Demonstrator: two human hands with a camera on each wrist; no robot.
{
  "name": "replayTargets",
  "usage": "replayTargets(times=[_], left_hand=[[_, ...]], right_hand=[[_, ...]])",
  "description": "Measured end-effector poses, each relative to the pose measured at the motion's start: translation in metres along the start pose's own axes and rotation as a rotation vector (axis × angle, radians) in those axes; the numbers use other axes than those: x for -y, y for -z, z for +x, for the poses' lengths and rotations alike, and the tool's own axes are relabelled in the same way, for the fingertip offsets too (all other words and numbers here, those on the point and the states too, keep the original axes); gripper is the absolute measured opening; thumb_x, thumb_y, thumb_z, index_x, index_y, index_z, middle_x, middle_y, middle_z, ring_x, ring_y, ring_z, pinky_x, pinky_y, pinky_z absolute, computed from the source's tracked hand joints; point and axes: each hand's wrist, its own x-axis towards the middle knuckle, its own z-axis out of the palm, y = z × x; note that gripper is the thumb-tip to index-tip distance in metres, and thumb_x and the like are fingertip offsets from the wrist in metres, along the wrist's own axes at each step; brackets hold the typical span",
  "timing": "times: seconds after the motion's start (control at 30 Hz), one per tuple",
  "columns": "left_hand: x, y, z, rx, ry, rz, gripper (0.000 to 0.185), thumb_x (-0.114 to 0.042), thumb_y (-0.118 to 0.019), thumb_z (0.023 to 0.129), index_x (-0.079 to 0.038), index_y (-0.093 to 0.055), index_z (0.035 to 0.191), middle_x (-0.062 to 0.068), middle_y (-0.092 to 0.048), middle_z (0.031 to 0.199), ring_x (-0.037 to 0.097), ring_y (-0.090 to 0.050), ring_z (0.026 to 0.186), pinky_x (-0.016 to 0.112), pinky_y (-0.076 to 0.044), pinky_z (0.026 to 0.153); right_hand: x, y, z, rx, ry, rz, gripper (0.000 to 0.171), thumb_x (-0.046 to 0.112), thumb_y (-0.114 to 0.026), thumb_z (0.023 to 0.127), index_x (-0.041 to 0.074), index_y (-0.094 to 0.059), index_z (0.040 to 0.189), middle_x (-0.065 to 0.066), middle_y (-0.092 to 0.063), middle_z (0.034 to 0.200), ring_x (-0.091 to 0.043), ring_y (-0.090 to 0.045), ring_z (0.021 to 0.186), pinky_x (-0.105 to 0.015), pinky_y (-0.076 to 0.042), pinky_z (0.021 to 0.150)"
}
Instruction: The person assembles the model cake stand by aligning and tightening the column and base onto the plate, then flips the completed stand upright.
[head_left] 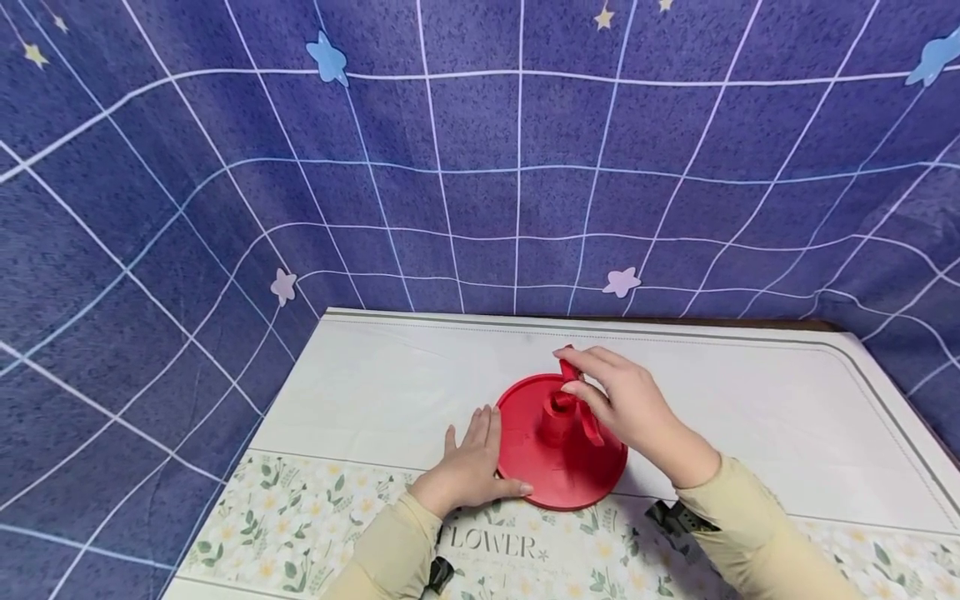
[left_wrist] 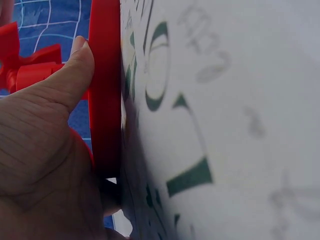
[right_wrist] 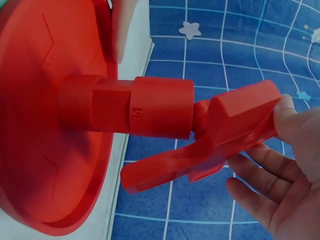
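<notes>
A round red plastic base (head_left: pixel 581 475) lies flat on the table, with a short red post (head_left: pixel 555 417) rising from its middle. My left hand (head_left: pixel 472 462) rests flat on the table against the base's left rim, its thumb (left_wrist: pixel 70 80) pressed on the rim (left_wrist: pixel 105 100). Atop the post sits a red winged piece (right_wrist: pixel 220 135), and my right hand (head_left: pixel 622 400) pinches it between thumb and fingers (right_wrist: pixel 290 120). In the right wrist view the post (right_wrist: pixel 135 107) carries a moulded number.
The table (head_left: pixel 750 400) has a white cover with a flower-print band (head_left: pixel 300 517) along its near edge. A blue grid-pattern cloth with stars (head_left: pixel 480 167) hangs behind and to both sides. The table's left edge lies close to my left arm.
</notes>
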Motion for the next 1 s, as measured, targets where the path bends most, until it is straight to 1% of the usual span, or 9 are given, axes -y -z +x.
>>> replayTargets(times=[0.1,0.27,0.37,0.47,0.6,0.77,0.93,1.0], left_hand=[[0.000,-0.001,0.000,-0.002,0.001,0.008,0.119,-0.071,-0.062,0.079,0.003,-0.008,0.154,0.020,-0.008,0.161,0.035,-0.004,0.148,0.066,-0.004,0.110],[0.000,-0.002,0.001,-0.002,0.000,0.012,0.119,-0.071,-0.062,0.079,0.003,-0.008,0.154,0.020,-0.008,0.161,0.035,-0.004,0.148,0.066,-0.004,0.110],[0.000,-0.002,0.001,0.002,0.001,0.011,0.119,-0.071,-0.062,0.079,0.003,-0.008,0.154,0.020,-0.007,0.161,0.035,-0.004,0.148,0.067,-0.004,0.110],[0.000,-0.002,0.002,0.003,0.001,0.006,0.119,-0.071,-0.062,0.079,0.003,-0.008,0.154,0.020,-0.007,0.161,0.035,-0.004,0.148,0.067,-0.004,0.110],[0.000,-0.001,0.001,0.005,0.003,0.010,0.119,-0.071,-0.062,0.079,0.004,-0.008,0.154,0.020,-0.008,0.161,0.036,-0.004,0.148,0.067,-0.004,0.110],[-0.003,0.001,-0.001,0.011,-0.002,0.007,0.117,-0.068,-0.064,0.080,0.006,-0.009,0.153,0.022,-0.008,0.161,0.037,-0.005,0.148,0.068,-0.004,0.109],[-0.004,0.002,-0.002,0.006,-0.009,-0.004,0.116,-0.065,-0.065,0.081,0.007,-0.011,0.153,0.023,-0.008,0.160,0.039,-0.006,0.147,0.069,-0.005,0.109],[-0.003,0.002,-0.002,0.010,-0.003,0.002,0.116,-0.066,-0.065,0.081,0.006,-0.009,0.153,0.022,-0.007,0.161,0.038,-0.004,0.148,0.068,-0.003,0.109]], right_hand=[[0.004,-0.003,0.002,0.024,0.026,-0.049,0.047,0.017,-0.080,0.081,0.012,-0.066,0.126,-0.002,-0.065,0.100,-0.015,-0.062,0.085,-0.038,-0.056,0.074],[0.012,-0.010,0.005,0.039,0.096,-0.128,0.053,0.020,-0.082,0.078,0.015,-0.066,0.128,-0.007,-0.066,0.104,-0.022,-0.064,0.094,-0.040,-0.056,0.078],[0.016,-0.013,0.005,0.036,0.123,-0.150,0.057,0.021,-0.084,0.076,0.013,-0.065,0.129,-0.006,-0.068,0.105,-0.022,-0.064,0.096,-0.040,-0.055,0.078],[0.019,-0.017,0.006,0.038,0.143,-0.147,0.052,0.021,-0.085,0.075,0.011,-0.066,0.123,-0.004,-0.068,0.105,-0.022,-0.064,0.095,-0.039,-0.055,0.080],[0.023,-0.023,0.006,0.053,0.188,-0.162,0.044,0.021,-0.085,0.076,0.013,-0.069,0.116,-0.002,-0.068,0.103,-0.021,-0.063,0.093,-0.038,-0.054,0.079],[0.026,-0.029,0.004,0.070,0.240,-0.206,0.045,0.020,-0.086,0.074,0.015,-0.071,0.116,-0.005,-0.066,0.101,-0.023,-0.063,0.095,-0.038,-0.054,0.082],[0.029,-0.032,0.003,0.108,0.260,-0.230,0.045,0.020,-0.085,0.075,0.015,-0.072,0.117,-0.004,-0.066,0.101,-0.023,-0.061,0.099,-0.039,-0.051,0.088],[0.029,-0.034,0.002,0.123,0.263,-0.240,0.045,0.021,-0.085,0.075,0.015,-0.072,0.118,-0.004,-0.067,0.102,-0.023,-0.060,0.101,-0.039,-0.051,0.090]])
